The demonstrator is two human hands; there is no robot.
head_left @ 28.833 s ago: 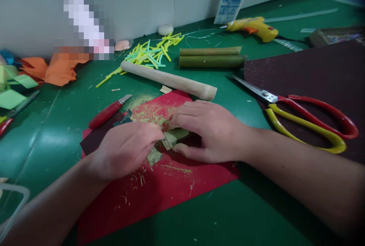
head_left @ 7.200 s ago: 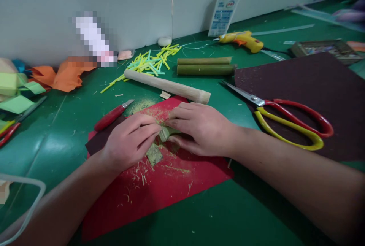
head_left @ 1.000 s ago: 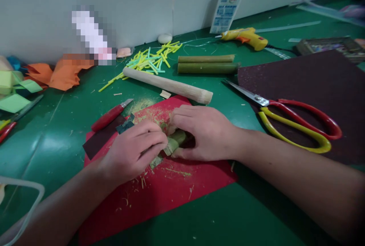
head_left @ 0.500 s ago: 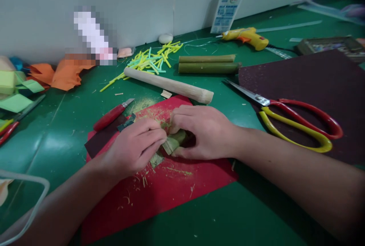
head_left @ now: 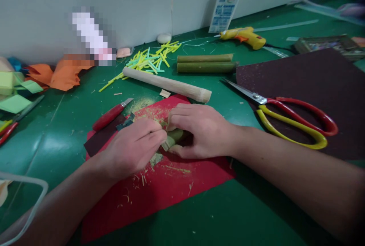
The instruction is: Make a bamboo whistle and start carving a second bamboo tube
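Observation:
My right hand [head_left: 199, 130] is wrapped round a short piece of green bamboo [head_left: 174, 137] above the red sheet [head_left: 171, 189], its cut end facing my left hand. At that end my left hand [head_left: 138, 143] is closed in a pinch, fingertips against the bamboo; what they hold is hidden. Just below the fingers lies a small dusty scrap [head_left: 156, 159]. Yellowish dust and shavings spread over the red sheet. A red-handled knife [head_left: 110, 117] rests to the left, beside a dark brown strip [head_left: 99, 139] and a small dark scrap [head_left: 125, 123].
A pale peeled stick [head_left: 168, 85] lies beyond my hands, near cut yellow and blue straws [head_left: 148, 59] and two green bamboo lengths [head_left: 205, 66]. To the right are scissors [head_left: 265, 101] on a dark sheet [head_left: 291, 71]. A yellow glue gun [head_left: 245, 37] lies behind, folded orange paper [head_left: 67, 73] far left.
Both hands keep their hold on the bamboo with hardly any movement. The whole view has shifted slightly, so things sit a little further left.

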